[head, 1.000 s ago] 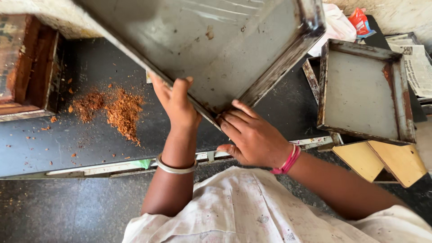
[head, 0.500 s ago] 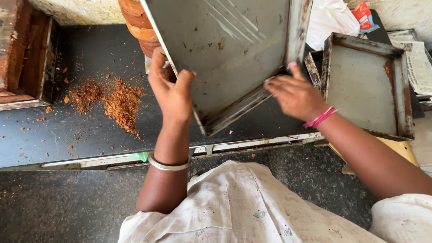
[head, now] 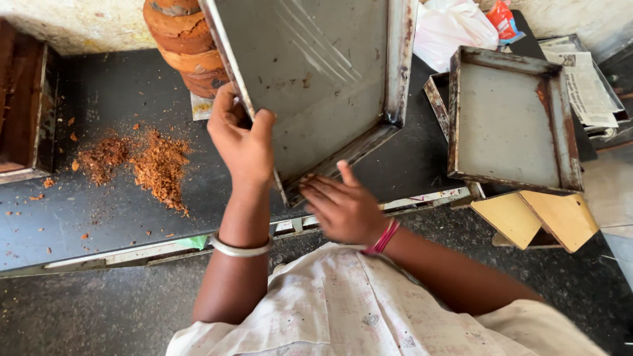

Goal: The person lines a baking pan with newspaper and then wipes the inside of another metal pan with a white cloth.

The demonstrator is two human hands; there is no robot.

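Note:
I hold a grey metal baking tray (head: 323,72) tilted up over a dark counter (head: 119,204). My left hand (head: 242,142), with a silver bangle at the wrist, grips the tray's left rim. My right hand (head: 343,207), with a pink wristband, lies with its fingers spread against the tray's lower edge and is blurred by motion. Behind the tray's top left corner stands a stack of brown round cakes (head: 181,43). A heap of reddish-brown crumbs (head: 155,165) lies on the counter to the left of my left hand.
A second grey metal tray (head: 511,118) rests on the counter at the right. A wooden box (head: 23,112) sits at the left edge. A white plastic bag (head: 448,29) and newspaper (head: 587,86) lie at the back right. Yellow boards (head: 537,217) lean below the counter.
My right hand has moved from the tray's right side down to its lower edge. The tray has swung more upright and to the right, uncovering the cake stack.

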